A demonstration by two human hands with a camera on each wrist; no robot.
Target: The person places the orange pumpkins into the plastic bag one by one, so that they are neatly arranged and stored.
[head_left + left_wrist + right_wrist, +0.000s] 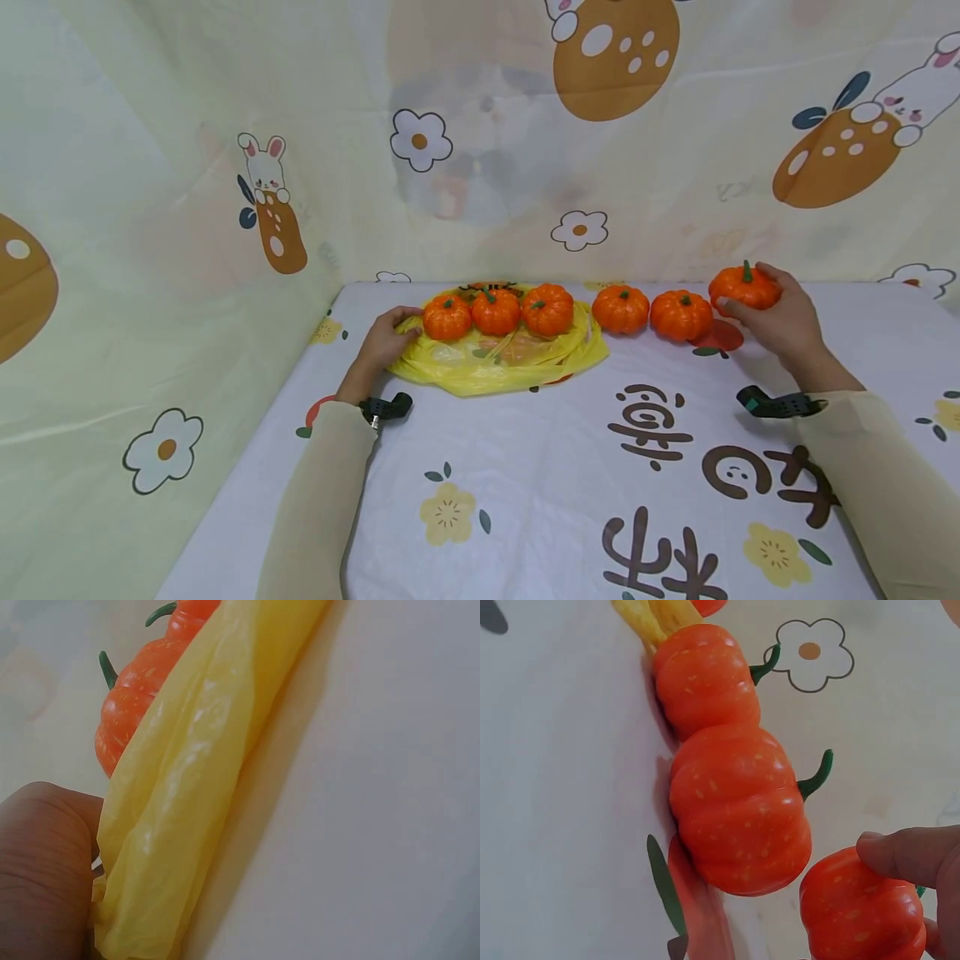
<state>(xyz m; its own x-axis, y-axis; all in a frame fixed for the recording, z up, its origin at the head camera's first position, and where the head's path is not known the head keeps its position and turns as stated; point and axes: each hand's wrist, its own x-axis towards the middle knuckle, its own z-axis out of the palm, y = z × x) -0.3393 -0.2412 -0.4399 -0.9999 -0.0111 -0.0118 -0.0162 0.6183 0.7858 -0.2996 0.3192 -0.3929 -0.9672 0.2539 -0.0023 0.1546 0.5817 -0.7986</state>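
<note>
My left hand (388,337) is at the left edge of a yellow plastic bag (465,375), its curled fingers pinching the bunched film (176,787). Three small orange pumpkins with green stems sit in a row on the spread bag; the leftmost pumpkin (447,318) is right by my left fingertips. At the far right, my right hand (787,321) grips another pumpkin (742,287) between thumb and fingers, slightly higher than its neighbours. In the right wrist view my thumb lies on top of this held pumpkin (862,911).
Two more pumpkins, one beside the bag (620,309) and one nearer my right hand (681,315), continue the row on the printed white tablecloth (540,483). A patterned curtain (480,233) hangs right behind the row, and another side of it (187,317) borders the table's left.
</note>
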